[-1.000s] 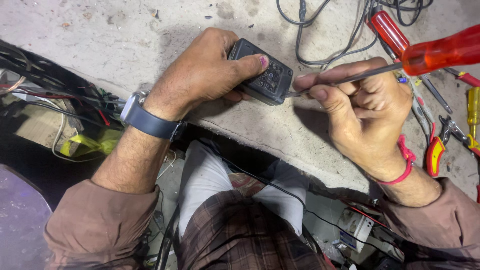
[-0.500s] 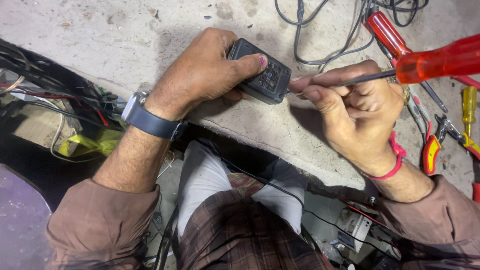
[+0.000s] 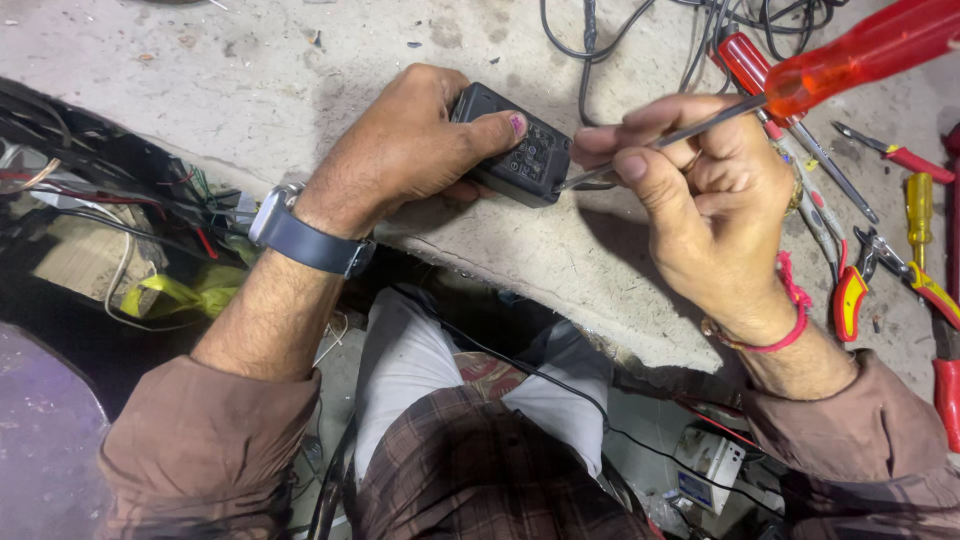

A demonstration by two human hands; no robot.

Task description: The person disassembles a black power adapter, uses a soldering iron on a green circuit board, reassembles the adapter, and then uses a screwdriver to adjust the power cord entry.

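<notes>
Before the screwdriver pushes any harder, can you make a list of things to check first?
1. Left hand grips the black adapter box firmly: ok.
2. Box rests on the concrete slab: ok.
3. Screwdriver tip sits at the box's edge: ok.
4. Tip really inside the seam: cannot tell.
5. Right hand fingers are clear of the tip: not ok, they pinch the shaft close to it.
6. Left thumb away from the tip's path: ok.

Left hand (image 3: 405,150) grips a small black adapter box (image 3: 515,148) against the concrete surface (image 3: 250,70); right hand (image 3: 700,195) holds a red-handled screwdriver (image 3: 800,80), its tip touching the box's edge; pliers (image 3: 850,290) and cables (image 3: 640,30) lie nearby.
</notes>
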